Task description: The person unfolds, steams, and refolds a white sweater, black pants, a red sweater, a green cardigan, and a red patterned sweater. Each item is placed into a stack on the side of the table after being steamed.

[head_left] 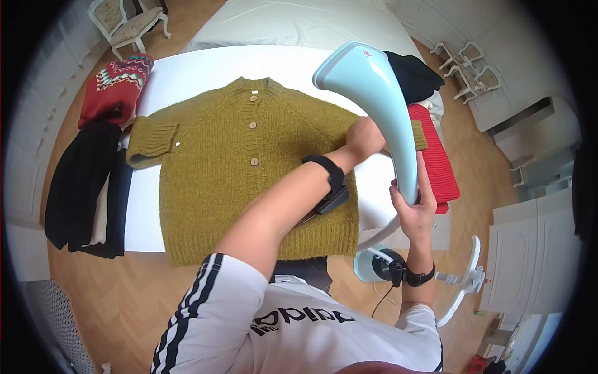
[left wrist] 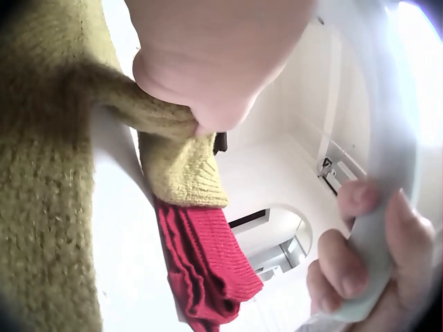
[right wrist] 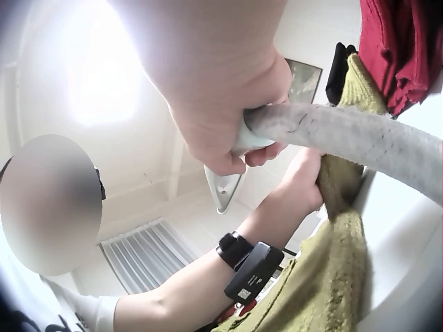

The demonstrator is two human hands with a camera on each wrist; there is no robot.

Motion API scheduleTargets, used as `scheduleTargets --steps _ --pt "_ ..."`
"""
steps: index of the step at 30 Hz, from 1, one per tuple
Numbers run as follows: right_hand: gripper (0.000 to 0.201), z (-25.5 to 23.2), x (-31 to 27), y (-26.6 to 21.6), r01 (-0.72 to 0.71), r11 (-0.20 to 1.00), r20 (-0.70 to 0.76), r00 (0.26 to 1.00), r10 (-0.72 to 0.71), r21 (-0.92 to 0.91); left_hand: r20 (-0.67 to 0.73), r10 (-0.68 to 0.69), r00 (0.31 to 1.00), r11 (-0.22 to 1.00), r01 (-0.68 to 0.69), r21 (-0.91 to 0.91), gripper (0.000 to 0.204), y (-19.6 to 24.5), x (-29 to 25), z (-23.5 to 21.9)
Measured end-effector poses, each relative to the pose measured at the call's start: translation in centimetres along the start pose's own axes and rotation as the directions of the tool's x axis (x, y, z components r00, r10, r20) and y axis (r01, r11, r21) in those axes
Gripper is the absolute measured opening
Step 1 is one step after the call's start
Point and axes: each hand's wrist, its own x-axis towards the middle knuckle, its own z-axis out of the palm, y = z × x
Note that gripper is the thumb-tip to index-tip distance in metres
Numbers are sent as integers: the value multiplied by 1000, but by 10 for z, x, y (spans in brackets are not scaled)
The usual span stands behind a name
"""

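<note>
The olive cardigan (head_left: 212,181) lies front up on the white tabletop (head_left: 144,212), its body spread below and to the left of the left hand (head_left: 366,138). That hand is clamped on the right-side sleeve, the knit bunched at the fingers (the left wrist view shows the bunching best), and the ribbed cuff (head_left: 420,134) sticks out past it toward the folded red knit (head_left: 437,171).

The right hand (head_left: 417,215) is wrapped round the lower handle of the pale blue steamer (head_left: 374,87), near the tabletop's right edge and apart from the cardigan's body. The steamer rises tilted beyond the left hand, its wide head raised near the cardigan's shoulder; a grey hose (right wrist: 346,137) runs from the handle's lower end.
</note>
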Motion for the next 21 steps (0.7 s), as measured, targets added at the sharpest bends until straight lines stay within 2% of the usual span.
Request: scheduleTargets --steps 1,2,3,4,5,6,7,8,10,11,13,14,15,16,17,18,19,20,21 --pt "81 0 1 0 0 1000 0 1000 0 3 -149 42 988 985 -66 -159 40 -19 8 2" --pt "81 -1 0 -1 0 1000 -9 1000 0 16 -295 59 954 941 -152 -302 39 -19 6 -9" --pt "81 -1 -1 -1 -2 1000 -20 1000 3 29 -252 -207 945 822 29 -568 39 -19 1 -20" --pt "81 -2 -2 0 -8 999 -24 1000 9 33 -136 -446 885 600 183 -779 39 -1 -11 -56" --pt "81 -1 -2 1 6 1000 -22 1000 -6 10 -96 -554 827 593 311 -743 43 0 -22 -85" --pt "80 0 0 2 21 1000 -19 1000 -21 -12 -120 -665 737 473 291 -832 40 11 -39 -107" --pt "80 0 0 3 16 1000 -18 1000 -16 -5 -86 -695 714 435 322 -841 35 -14 -47 -121" --pt "80 1 1 3 11 1000 22 1000 -11 0 -59 -689 723 445 357 -821 23 -27 -60 -141" --pt "79 3 6 5 10 1000 68 998 -11 18 -49 -731 681 431 405 -806 19 -49 -88 -172" --pt "78 4 9 7 9 1000 127 992 -8 -4 -7 -739 674 415 447 -792 18 -51 -103 -188" --pt "77 12 16 5 10 1000 201 979 -6 -18 53 -705 708 403 459 -792 19 -56 -132 -214" --pt "76 17 23 1 5 997 278 960 15 -73 45 -713 699 401 460 -792 19 -48 -142 -224" --pt "76 20 27 -3 2 992 351 935 44 -129 -13 -762 648 441 504 -742 20 -38 -152 -234" --pt "76 23 31 -7 -2 992 360 932 48 -126 -73 -800 596 472 550 -689 22 -33 -160 -240" --pt "75 25 37 -13 -32 985 410 907 99 -167 -74 -804 590 468 552 -690 22 -42 -164 -243" --pt "74 27 42 -18 -56 976 455 878 148 -210 -248 -670 700 715 518 -469 25 -57 -164 -245" --pt "73 29 45 -21 -73 964 496 846 195 -255 -365 -476 800 879 437 -190 29 -69 -165 -248" --pt "73 24 45 -14 17 973 494 863 103 -232 -377 -475 795 880 433 -196 29 -76 -166 -252" --pt "73 17 46 -13 32 972 504 859 93 -234 -395 -182 901 930 288 228 33 -84 -167 -256"
